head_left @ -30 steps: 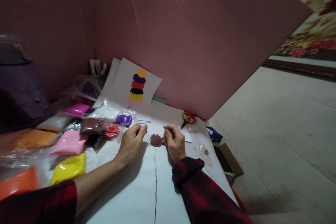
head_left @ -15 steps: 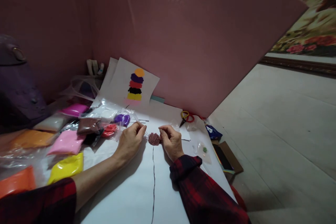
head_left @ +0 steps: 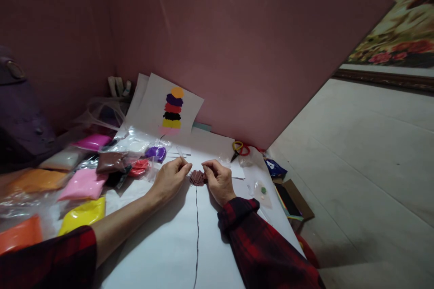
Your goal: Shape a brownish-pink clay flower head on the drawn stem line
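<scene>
A brownish-mauve clay flower head (head_left: 197,179) with ragged petals lies on the white paper (head_left: 159,253), at the top of a thin dark stem line (head_left: 197,235). Beside its left edge, my left hand (head_left: 170,179) pinches a slim clear stick (head_left: 181,153) whose upper end points up and away. My right hand (head_left: 221,181) is at the flower's right side, thumb and forefinger pressed together; whatever is between them is too small to make out. Fingers of both hands partly hide the flower's edges.
Bagged coloured clay, including a yellow pack (head_left: 83,216) and a pink pack (head_left: 84,183), crowds the left. A sheet with stacked coloured shapes (head_left: 193,101) leans at the back. Scissors (head_left: 237,150) and a small bag with a green bit (head_left: 262,192) lie right.
The view has shifted slightly. My left hand's stick now stands less over the flower, its lower end hidden. Both hands stay beside the flower.
</scene>
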`<state>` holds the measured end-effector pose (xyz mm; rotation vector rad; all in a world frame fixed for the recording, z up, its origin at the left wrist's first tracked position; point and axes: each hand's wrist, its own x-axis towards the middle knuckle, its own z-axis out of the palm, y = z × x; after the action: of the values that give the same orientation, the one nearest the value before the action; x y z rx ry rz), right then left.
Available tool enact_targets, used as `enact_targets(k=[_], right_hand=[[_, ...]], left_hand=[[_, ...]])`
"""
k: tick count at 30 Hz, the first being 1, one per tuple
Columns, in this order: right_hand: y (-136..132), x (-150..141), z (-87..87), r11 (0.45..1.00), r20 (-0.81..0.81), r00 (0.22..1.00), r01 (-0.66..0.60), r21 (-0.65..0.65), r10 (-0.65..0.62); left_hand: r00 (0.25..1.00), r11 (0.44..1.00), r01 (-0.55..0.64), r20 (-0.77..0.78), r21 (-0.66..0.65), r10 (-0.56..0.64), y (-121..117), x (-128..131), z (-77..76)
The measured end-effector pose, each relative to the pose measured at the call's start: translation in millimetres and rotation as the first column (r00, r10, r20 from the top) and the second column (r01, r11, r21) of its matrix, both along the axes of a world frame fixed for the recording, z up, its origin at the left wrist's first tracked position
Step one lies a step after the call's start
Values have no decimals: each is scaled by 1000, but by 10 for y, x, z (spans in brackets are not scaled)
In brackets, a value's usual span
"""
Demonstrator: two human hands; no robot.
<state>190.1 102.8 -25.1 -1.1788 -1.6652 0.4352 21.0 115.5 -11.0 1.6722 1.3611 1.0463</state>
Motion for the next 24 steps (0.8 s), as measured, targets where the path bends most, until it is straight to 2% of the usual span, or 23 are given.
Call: enact_targets(k=[9, 24], right_hand=[[-5, -1, 6, 1000, 11, 1000, -3, 0, 3], [-1, 2, -6, 1000, 15, 1000, -12, 6, 12]], left_hand=[[999, 999, 39, -32, -12, -39, 10, -7, -5], [994, 999, 35, -107, -9, -36, 29, 4, -27]])
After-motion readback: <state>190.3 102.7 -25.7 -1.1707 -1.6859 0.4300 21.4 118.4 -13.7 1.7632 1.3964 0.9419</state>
